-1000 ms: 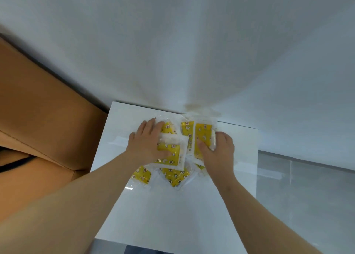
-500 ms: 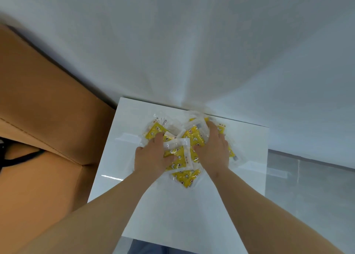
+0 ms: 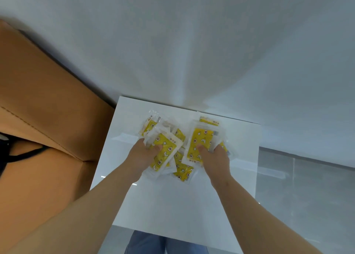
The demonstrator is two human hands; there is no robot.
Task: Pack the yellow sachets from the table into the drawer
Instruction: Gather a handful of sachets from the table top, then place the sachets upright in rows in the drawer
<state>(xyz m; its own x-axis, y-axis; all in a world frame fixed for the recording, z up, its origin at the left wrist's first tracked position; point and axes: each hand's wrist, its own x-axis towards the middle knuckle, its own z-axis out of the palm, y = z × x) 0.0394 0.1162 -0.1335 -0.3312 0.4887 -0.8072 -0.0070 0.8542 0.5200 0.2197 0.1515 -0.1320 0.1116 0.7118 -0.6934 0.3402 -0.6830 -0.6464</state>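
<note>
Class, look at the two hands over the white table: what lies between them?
In the head view, loose yellow sachets lie on the table between the left hand and the right hand. Each hand grips more sachets.

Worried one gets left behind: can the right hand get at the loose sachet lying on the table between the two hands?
Probably, but awkwardly: the loose sachet lies exposed close beside the right hand, yet that hand grips a stack of sachets.
</note>
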